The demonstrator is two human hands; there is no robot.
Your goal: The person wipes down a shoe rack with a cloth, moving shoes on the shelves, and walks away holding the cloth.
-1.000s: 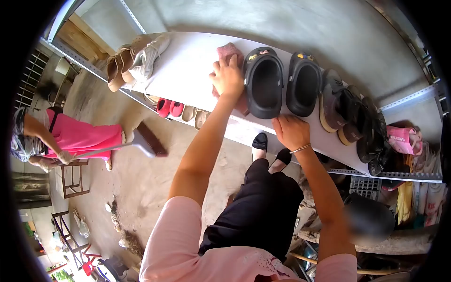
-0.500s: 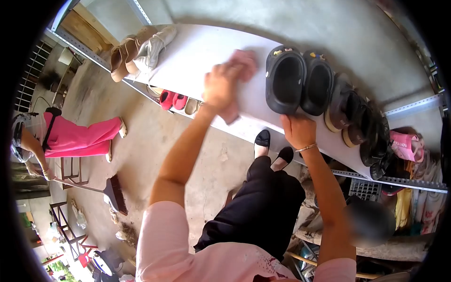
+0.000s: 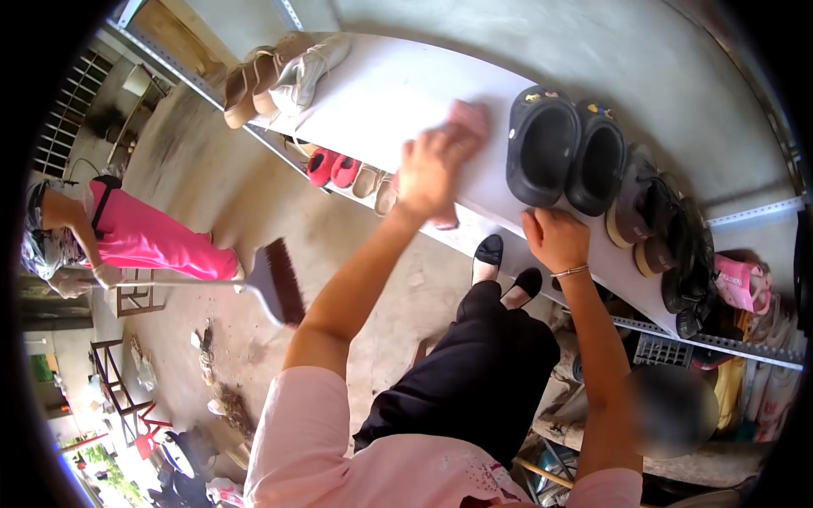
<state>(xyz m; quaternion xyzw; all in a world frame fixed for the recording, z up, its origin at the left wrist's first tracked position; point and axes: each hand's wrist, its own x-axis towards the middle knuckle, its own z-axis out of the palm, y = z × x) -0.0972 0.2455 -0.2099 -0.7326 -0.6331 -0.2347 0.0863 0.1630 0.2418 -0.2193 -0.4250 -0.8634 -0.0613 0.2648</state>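
Note:
A pink cloth [image 3: 467, 123] lies bunched under my left hand [image 3: 428, 173], which presses it against the white shelf board [image 3: 381, 93]. Part of the cloth hangs out below the hand, near the board's front edge. My right hand [image 3: 557, 240], with a bracelet at the wrist, is closed at the front edge, just below the heel of a black clog [image 3: 544, 148]. Its curled fingers are partly hidden, so I cannot tell what they grip. The second black clog [image 3: 596, 161] stands alongside the first.
Brown shoes [image 3: 254, 80] and a white sneaker [image 3: 305, 76] stand at the shelf's left end; several dark shoes [image 3: 648, 212] line its right end. Red shoes [image 3: 330, 168] sit on a lower level. To the left, another person in pink trousers [image 3: 169, 241] holds a broom [image 3: 275, 284].
My left hand and the cloth are smeared by motion and have shifted slightly over the board. My right hand stays near the clog's heel. The other person's broom has swung nearer to me.

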